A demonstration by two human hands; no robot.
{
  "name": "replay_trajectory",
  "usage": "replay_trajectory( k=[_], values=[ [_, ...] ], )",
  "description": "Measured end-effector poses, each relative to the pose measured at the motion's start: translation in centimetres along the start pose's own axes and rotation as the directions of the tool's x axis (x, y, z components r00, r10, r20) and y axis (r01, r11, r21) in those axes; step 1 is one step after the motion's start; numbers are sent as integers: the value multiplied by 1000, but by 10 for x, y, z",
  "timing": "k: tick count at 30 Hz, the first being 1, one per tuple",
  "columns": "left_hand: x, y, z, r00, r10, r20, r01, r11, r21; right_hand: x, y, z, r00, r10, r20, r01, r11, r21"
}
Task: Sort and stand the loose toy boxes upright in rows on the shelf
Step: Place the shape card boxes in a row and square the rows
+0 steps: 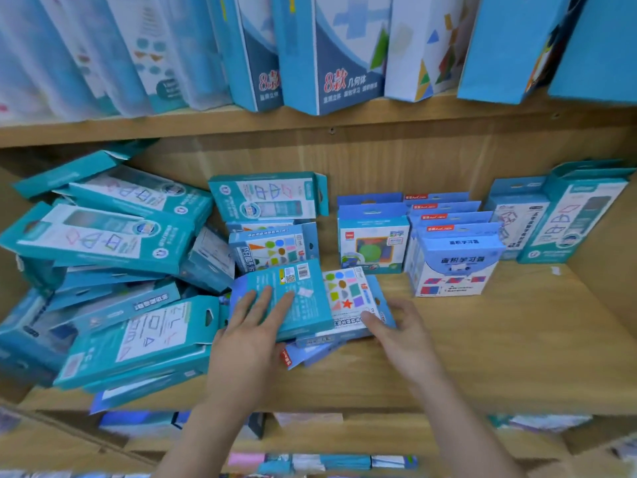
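On the middle wooden shelf (482, 357) a loose heap of teal toy boxes (113, 270) lies flat and tilted at the left. My left hand (251, 326) rests flat, fingers spread, on the back of a blue box (303, 291) with a barcode. Under it lies a white box with coloured shapes (348, 291); my right hand (400, 329) touches its right edge with thumb and fingers. Small blue boxes (455, 267) stand upright in a row at centre right, next to one with a green circle (372, 246).
Tall teal boxes (565, 219) stand at the shelf's far right. Large blue and white boxes (331, 53) fill the upper shelf. More packages (331, 460) show on the shelf below. Bare wood lies in front of the upright rows.
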State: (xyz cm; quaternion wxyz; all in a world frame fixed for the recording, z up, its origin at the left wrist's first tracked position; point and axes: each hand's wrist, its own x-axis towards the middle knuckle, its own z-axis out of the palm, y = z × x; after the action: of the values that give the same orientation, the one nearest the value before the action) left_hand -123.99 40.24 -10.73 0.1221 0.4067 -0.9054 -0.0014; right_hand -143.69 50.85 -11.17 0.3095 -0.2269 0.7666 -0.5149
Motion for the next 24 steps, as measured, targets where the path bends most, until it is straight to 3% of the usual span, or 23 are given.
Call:
replay_trajectory(
  k=[5, 7, 11, 14, 19, 22, 24],
  values=[
    [-1, -15, -6, 987, 119, -107, -119, 993, 4, -10, -10, 6, 989, -53, -140, 95, 944, 317],
    [-2, -19, -7, 982, 133, -133, -134, 991, 6, -19, -19, -6, 973, -133, -188, 196, 910, 366],
    [-2, -25, -10, 970, 130, -205, -148, 986, -74, -41, -35, -45, 866, -392, -310, 465, 859, 213],
    [5, -25, -18, 952, 108, -287, -157, 976, -153, -53, -37, -76, 804, -505, -315, 545, 837, 49],
    [19, -14, -40, 901, 84, -425, -153, 979, -131, -51, -6, -101, 826, -498, -263, 479, 867, -135],
    [25, 1, -56, 851, 122, -512, -220, 966, -134, -44, 9, -109, 831, -478, -284, 462, 878, -128],
    [30, 14, -69, 831, 141, -538, -267, 950, -164, -39, 10, -111, 820, -498, -281, 450, 865, -220]
  ],
)
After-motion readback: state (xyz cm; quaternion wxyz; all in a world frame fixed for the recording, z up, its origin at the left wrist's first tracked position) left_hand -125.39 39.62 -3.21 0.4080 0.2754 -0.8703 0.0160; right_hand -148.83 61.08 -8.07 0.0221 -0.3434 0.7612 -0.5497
